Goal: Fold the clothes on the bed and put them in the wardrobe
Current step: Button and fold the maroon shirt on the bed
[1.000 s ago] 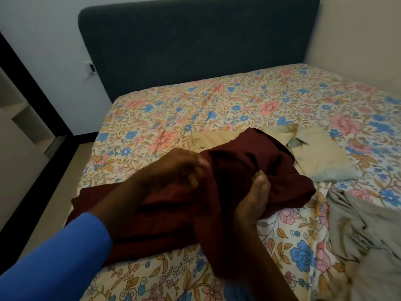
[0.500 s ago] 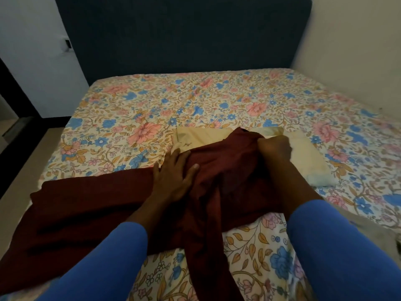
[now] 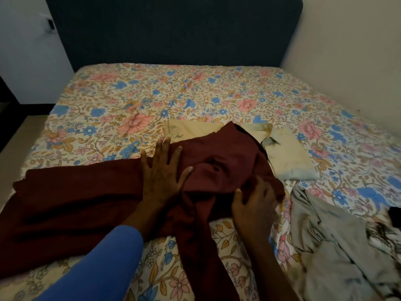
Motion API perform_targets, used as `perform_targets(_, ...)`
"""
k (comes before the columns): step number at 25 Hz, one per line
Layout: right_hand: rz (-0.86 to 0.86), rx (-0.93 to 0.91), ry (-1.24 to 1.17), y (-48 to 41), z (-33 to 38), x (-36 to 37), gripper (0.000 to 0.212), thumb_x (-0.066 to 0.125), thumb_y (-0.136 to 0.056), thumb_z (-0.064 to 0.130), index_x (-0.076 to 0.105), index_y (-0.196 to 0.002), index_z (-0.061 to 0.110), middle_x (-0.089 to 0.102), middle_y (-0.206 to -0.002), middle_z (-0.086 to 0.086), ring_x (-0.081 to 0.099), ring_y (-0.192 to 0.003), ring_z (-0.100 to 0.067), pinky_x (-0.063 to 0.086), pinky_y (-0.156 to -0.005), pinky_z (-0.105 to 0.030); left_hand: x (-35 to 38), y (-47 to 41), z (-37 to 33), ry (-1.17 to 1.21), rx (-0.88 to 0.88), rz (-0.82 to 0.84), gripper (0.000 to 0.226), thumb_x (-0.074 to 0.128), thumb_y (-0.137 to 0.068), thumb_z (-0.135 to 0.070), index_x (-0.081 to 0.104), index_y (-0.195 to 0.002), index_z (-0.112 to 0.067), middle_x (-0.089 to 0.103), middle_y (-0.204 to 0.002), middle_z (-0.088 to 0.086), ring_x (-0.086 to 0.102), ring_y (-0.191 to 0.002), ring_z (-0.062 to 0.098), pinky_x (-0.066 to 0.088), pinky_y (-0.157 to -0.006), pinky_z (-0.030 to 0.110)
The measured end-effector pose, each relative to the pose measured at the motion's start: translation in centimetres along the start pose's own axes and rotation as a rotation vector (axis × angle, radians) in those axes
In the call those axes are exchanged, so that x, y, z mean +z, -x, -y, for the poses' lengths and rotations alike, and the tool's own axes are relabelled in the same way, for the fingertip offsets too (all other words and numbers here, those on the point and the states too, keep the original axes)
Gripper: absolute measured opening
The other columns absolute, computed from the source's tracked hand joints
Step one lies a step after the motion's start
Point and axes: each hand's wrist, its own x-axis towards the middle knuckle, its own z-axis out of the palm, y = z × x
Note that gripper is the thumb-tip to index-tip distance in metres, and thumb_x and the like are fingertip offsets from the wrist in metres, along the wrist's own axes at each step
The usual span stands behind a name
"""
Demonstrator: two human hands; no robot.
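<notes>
Maroon garment [image 3: 82, 203] runs left-to-right across bed [image 3: 195, 94]. Left hand [image 3: 161, 173] presses it, fingers straight; right hand [image 3: 255, 202] grips its bunched right end.

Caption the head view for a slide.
Folding laundry: left hand flat on a maroon garment on the floral bedsheet, right hand gripping its bunched edge.

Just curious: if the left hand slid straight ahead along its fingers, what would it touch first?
Probably the folded cream shirt, whose corner lies just beyond the fingertips of the left hand on the maroon garment; the line is close.
</notes>
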Motion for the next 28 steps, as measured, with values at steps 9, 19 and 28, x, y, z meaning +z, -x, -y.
perform_targets(9, 0.371, 0.642, -1.2, 0.2, 4.2, -0.9, 0.023, 0.07, -0.095, 0.028, 0.07, -0.105, 0.007, 0.073, -0.105, -0.018, 0.071, -0.096, -0.034, 0.06, -0.088, -0.047, -5.9, 10.7, -8.5, 0.555, -0.161, 0.19, 0.037, 0.075, -0.086, -0.024, 0.069, -0.121, -0.031, 0.062, -0.115, -0.009, 0.063, -0.108, 0.012, 0.043, -0.083, 0.011)
perform_targets(19, 0.189, 0.741, -1.321, 0.5, 3.3, -2.9, 0.012, 0.062, -0.09, 0.002, 0.068, -0.099, 0.006, 0.07, -0.093, -0.009, 0.064, -0.077, -0.019, 0.06, -0.065, -0.035, -11.0, 14.1, -7.7, 0.693, -0.32, 0.376, 0.021, 0.078, -0.089, -0.034, 0.07, -0.109, -0.03, 0.074, -0.1, -0.016, 0.071, -0.093, 0.004, 0.058, -0.076, 0.023)
perform_targets(28, 0.678, 0.769, -1.451, 3.2, 3.3, -3.8, 0.049, 0.072, -0.085, 0.04, 0.068, -0.126, 0.013, 0.073, -0.121, -0.015, 0.068, -0.112, -0.036, 0.056, -0.094, -0.049, -12.2, 11.4, -9.1, 1.617, -1.129, 0.454, 0.031, 0.045, -0.107, -0.024, 0.066, -0.124, -0.009, 0.075, -0.118, 0.014, 0.07, -0.11, 0.032, 0.057, -0.084, 0.043)
